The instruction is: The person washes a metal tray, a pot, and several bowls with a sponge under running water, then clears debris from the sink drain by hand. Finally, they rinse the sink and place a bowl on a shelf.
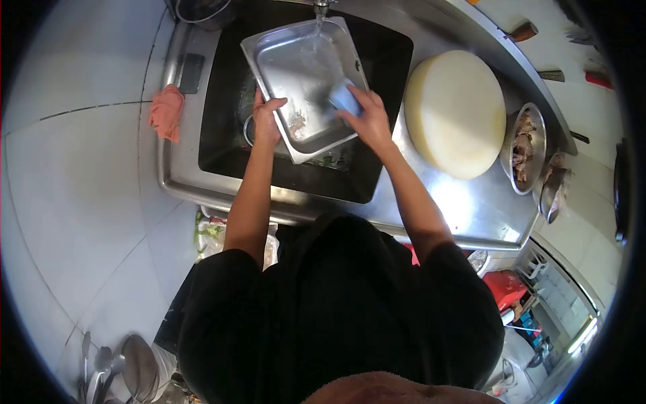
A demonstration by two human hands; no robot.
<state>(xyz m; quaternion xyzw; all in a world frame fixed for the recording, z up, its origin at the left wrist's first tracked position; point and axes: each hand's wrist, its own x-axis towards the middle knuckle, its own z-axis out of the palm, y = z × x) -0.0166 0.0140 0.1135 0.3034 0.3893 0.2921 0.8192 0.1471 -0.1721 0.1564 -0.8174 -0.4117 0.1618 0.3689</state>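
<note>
Metal tray (289, 67): lay tilted over the sink (393, 60), with water falling in from the tap (321, 8) at 12 o'clock
Left hand (267, 123): grip closed on the tray's edge, 8 o'clock
Right hand (370, 118): grip closed around a blue sponge (344, 99), 4 o'clock
Scrubbing: looked partly done; brownish residue (297, 125) near 7 o'clock was left to clear

Gap between pan (296, 74) and right sink wall (390, 60); faucet (321, 8) above pan, right forearm (410, 185) across.
</note>
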